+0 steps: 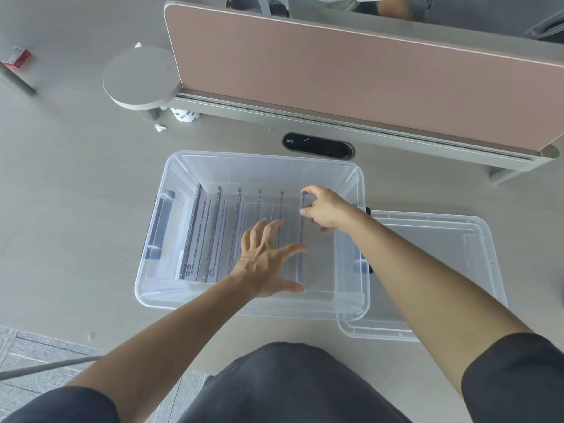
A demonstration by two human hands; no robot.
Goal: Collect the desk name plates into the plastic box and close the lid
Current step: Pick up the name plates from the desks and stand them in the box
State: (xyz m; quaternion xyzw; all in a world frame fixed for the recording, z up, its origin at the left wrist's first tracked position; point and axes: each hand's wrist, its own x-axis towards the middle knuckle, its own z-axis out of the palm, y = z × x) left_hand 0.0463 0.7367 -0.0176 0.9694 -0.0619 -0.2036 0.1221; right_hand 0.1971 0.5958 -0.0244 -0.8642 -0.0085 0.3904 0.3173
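Beige table (pixel 76 193) beneath a pink divider panel (pixel 335 71): the right hand (pixel 325 209) pinches the rightmost name plate (pixel 301 267) by its top edge, apparently seating it upright in the clear plastic box (pixel 259 155) at centre frame; the left hand (pixel 268 257) hovers spread-fingered, holding nothing; the lid (pixel 442 239) lies at right.

Name plates (pixel 218 233) stand on edge in a row inside the open plastic box (pixel 259 155). The right hand (pixel 323 209) pinches the top edge of the rightmost plate (pixel 301 257), while the left hand (pixel 265 264) spreads its fingers over the row. The lid (pixel 442 270) lies just right of the box.
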